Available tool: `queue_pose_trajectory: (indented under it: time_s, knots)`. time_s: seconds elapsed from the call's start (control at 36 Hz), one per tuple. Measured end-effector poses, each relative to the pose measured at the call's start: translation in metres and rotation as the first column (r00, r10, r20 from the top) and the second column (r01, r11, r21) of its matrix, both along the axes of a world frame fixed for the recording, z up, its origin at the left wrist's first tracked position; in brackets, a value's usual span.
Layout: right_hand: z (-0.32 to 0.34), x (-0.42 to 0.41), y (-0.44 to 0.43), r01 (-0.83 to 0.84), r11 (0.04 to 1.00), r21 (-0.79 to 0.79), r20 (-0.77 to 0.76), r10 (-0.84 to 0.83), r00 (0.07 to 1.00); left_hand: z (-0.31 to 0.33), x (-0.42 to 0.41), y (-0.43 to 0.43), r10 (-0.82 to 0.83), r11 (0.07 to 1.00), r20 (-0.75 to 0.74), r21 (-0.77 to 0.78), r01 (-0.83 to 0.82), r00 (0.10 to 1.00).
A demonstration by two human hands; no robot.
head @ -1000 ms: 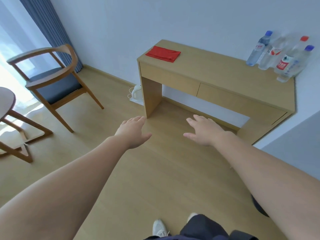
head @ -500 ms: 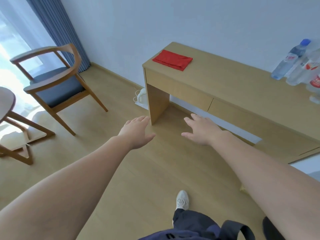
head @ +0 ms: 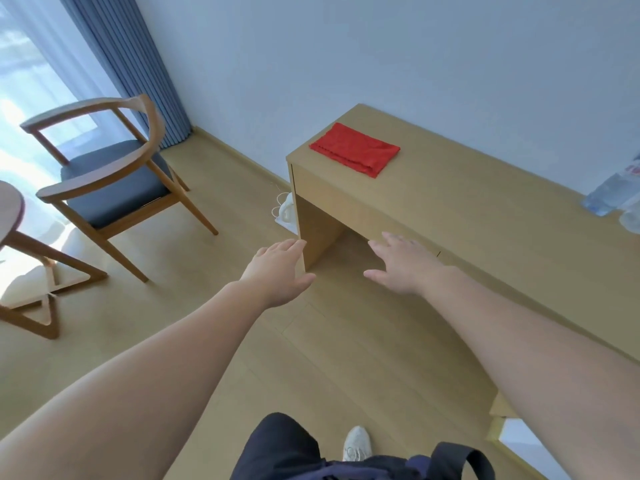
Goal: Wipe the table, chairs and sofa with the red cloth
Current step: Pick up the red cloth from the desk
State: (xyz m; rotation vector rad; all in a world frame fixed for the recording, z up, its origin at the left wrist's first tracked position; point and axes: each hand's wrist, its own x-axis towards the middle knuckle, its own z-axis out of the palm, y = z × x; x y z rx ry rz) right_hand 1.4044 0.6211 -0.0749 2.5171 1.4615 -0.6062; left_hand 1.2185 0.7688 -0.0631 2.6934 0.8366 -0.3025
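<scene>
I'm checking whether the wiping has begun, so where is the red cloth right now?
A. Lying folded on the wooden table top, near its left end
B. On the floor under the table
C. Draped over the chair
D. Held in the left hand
A: the red cloth lies folded on the table, while the left hand and the right hand are open and empty.

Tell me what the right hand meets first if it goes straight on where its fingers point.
Probably the front panel of the table, near its left end; the open right hand points up and left at it. The red cloth lies beyond, on top. Depth is unclear; it might clear the edge instead.
</scene>
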Motion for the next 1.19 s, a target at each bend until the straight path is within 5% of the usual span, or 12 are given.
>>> queue_pose_trajectory:
  time_s: [0.64, 1.19]
  knots:
    - [-0.024, 0.071, 0.211, 0.19, 0.981, -0.029, 0.015, -0.19, 0.982, -0.017, 0.114, 0.252, -0.245, 0.97, 0.022, -0.004, 0.245, 0.969]
    - [-0.046, 0.154, 0.26, 0.309, 0.949, -0.06, 0.017, -0.309, 0.951, -0.038, 0.227, 0.327, -0.392, 0.92, 0.0, -0.021, 0.392, 0.92]
